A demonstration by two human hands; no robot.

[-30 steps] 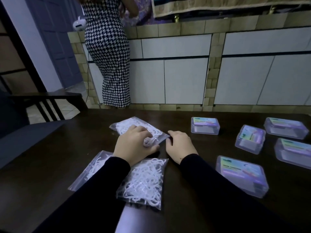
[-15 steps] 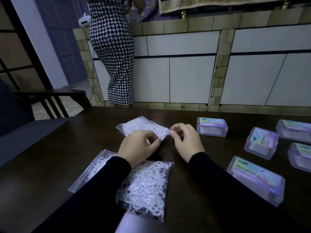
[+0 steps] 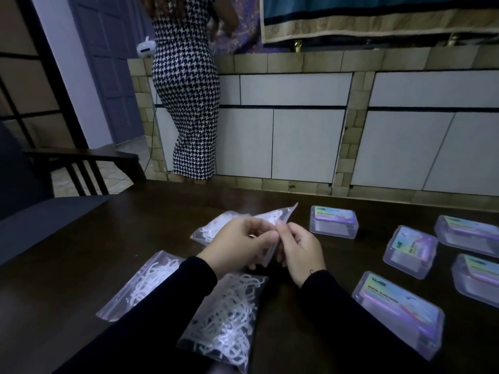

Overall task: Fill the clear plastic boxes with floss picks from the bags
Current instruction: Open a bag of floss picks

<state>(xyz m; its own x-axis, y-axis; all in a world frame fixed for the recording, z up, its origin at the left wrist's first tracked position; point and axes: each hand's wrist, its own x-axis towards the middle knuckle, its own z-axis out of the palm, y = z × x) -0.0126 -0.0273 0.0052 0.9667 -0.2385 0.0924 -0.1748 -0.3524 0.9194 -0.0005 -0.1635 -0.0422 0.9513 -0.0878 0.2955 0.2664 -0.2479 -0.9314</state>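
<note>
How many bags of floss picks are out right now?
3. One bag is lifted and pinched by both hands; two lie flat near the front table edge, one on the left, one beside it, partly under the left sleeve.

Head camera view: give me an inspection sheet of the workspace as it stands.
Surface: dark wooden table.
Job's things: lifted floss pick bag; two floss pick bags flat, near-left bag and near-centre bag; five closed clear plastic boxes at right, nearest.
Clutter: nothing seen.
Grippers: left hand and right hand pinch the lifted bag's edge with their fingers.
Cables: thin cord down the tiled counter.
Surroundings: person in houndstooth dress at the counter; dark chair at left.
</note>
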